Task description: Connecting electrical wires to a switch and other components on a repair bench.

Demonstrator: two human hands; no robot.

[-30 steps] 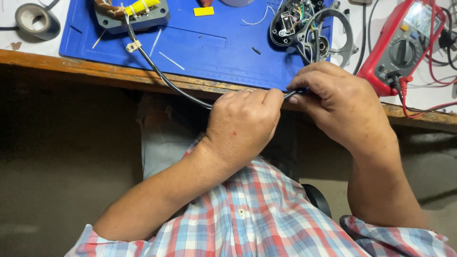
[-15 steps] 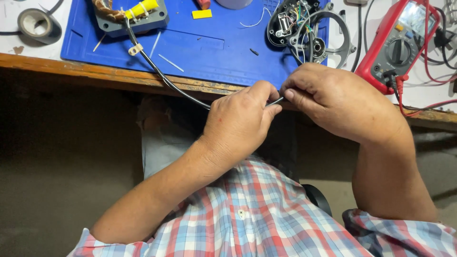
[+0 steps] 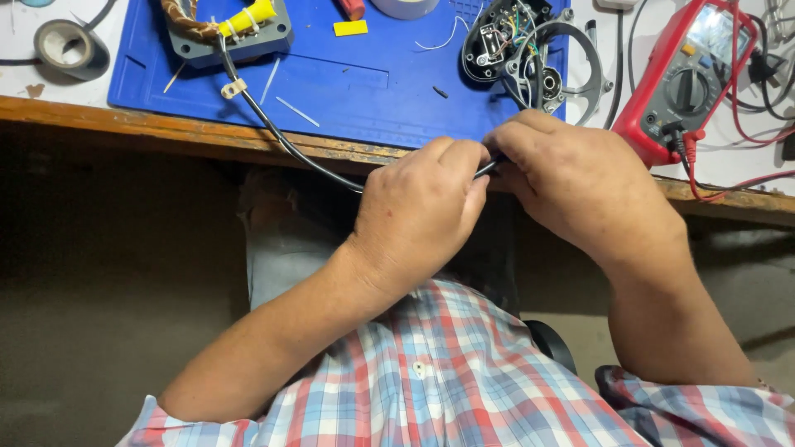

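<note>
Both hands work the thin black cable (image 3: 290, 147) at the bench edge. My left hand (image 3: 418, 217) is clenched around it, and my right hand (image 3: 580, 186) pinches its free end just beside the left fingers. From there the cable runs up across the blue rubber mat (image 3: 356, 83) to the grey block wound with copper coil (image 3: 217, 29). The red multimeter (image 3: 683, 79) sits off to the right. Looks like end-preparation work; the next move wants a steady pull with the left holding firm.

Glossy black rubbery cable (image 3: 290, 149); matt blue mat (image 3: 364, 91); worn, rough wooden bench edge (image 3: 124, 120)
</note>
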